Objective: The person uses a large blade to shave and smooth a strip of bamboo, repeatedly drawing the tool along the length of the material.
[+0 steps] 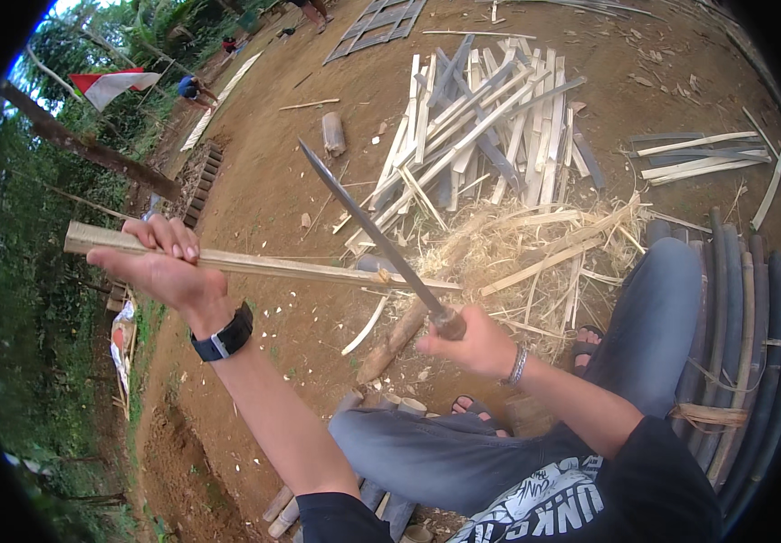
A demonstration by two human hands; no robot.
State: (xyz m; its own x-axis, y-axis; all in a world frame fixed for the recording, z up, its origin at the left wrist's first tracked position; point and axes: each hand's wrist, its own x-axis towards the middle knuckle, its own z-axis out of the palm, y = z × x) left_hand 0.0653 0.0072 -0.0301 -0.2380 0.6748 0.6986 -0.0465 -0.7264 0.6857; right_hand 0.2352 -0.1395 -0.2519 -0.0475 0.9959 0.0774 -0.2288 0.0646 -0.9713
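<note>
My left hand (166, 262) is closed round the thick end of a long pale bamboo strip (291, 266), which reaches out to the right. In my right hand (472, 344) is the wooden handle of a machete (363, 222), its dark blade slanting up and to the left. Near its handle the blade crosses the strip close to the strip's far end; whether the two touch I cannot tell. A small pale curl (383, 275) sits on the strip beside the blade.
Beyond my hands lies a heap of split bamboo strips (490, 118), with shavings (508, 240) nearer me. Dark bamboo poles (734, 344) stand by my right leg. A short log (333, 133) rests on the dirt. Far left, a person in blue (193, 89) bends down.
</note>
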